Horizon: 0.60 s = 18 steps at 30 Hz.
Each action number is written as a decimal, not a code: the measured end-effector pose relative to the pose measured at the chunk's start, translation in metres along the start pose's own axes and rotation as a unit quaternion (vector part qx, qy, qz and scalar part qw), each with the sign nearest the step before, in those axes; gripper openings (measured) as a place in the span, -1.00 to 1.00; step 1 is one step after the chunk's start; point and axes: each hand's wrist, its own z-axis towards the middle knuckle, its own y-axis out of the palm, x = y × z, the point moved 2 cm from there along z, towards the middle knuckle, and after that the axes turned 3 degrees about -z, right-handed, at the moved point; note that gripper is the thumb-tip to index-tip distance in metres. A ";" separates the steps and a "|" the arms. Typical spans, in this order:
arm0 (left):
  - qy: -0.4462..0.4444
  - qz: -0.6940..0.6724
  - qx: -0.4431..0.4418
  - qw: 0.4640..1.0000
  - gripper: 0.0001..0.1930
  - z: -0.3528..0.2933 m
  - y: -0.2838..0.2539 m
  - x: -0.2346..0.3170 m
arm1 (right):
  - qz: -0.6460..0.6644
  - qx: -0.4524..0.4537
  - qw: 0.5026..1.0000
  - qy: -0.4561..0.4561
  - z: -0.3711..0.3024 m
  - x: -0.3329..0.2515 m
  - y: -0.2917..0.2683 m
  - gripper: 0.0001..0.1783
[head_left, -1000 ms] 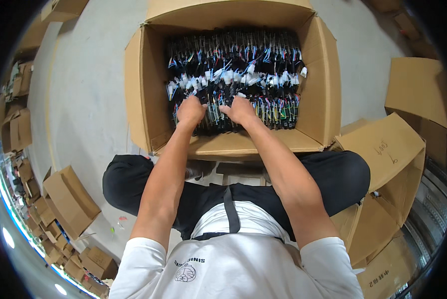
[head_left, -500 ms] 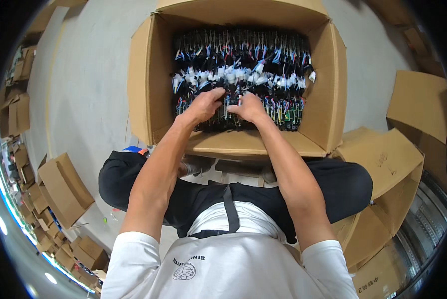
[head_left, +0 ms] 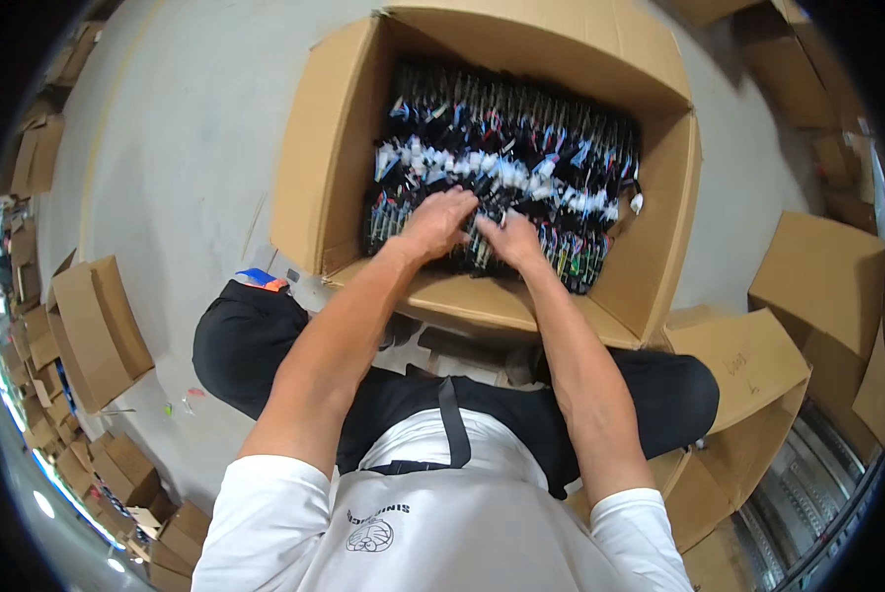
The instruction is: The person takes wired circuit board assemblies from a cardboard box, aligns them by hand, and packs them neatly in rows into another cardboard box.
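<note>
Where both hands press, dark packets, white-banded.

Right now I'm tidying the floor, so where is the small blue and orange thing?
In the head view, the blue and orange thing lies on the grey floor, left of centre, beside the open box's near left corner and the person's left knee.

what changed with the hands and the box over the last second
Both hands drew together at the near end of the packed rows. The left hand and right hand, apart on the dark packets a second ago, now press almost touching on the near row. Whether either grips a packet cannot be told. The open cardboard box and its rows look unchanged; only the view shifted.
</note>
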 end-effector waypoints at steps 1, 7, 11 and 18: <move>-0.035 -0.004 -0.034 0.999 -0.25 0.003 0.003 0.007 | 0.017 -0.033 0.998 -0.052 -0.003 0.008 -0.001 -0.53; -0.041 0.048 0.017 0.998 -0.43 -0.016 -0.005 0.000 | -0.099 -0.080 0.992 0.010 0.000 -0.029 0.010 -0.11; -0.102 0.088 0.189 0.973 -0.57 -0.055 -0.012 0.035 | -0.090 -0.145 0.985 -0.006 -0.006 -0.016 0.046 -0.02; -0.051 -0.089 0.143 0.984 -0.50 -0.107 -0.036 0.118 | 0.198 -0.124 0.962 -0.140 0.046 0.082 0.023 -0.53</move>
